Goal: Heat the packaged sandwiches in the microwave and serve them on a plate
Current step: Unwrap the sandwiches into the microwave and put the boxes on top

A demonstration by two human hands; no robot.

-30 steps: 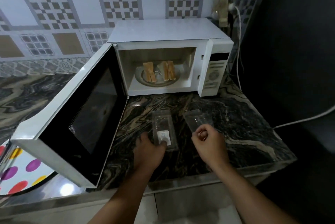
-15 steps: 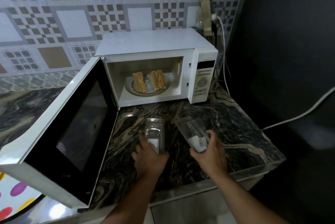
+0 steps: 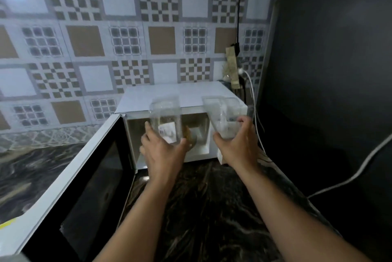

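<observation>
My left hand (image 3: pixel 163 151) grips an empty clear plastic sandwich package (image 3: pixel 166 118) with a white label, held up in front of the microwave's opening. My right hand (image 3: pixel 237 145) grips a second clear package (image 3: pixel 221 113), raised before the control panel side. The white microwave (image 3: pixel 169 94) stands on the dark marble counter (image 3: pixel 212 208) with its door (image 3: pixel 70 193) swung wide open to the left. Inside, only a sliver of a sandwich and the plate (image 3: pixel 189 136) shows past my left hand; the rest is hidden by the hands and packages.
A patterned tile wall rises behind the microwave. A dark wall closes off the right side, with a white cable (image 3: pixel 350 176) running along it. A socket and plugs (image 3: pixel 238 70) sit at the back right corner. The open door blocks the counter's left side.
Both hands have lifted the two clear packages off the counter and raised them in front of the microwave. The view has tilted upward, showing more wall.
</observation>
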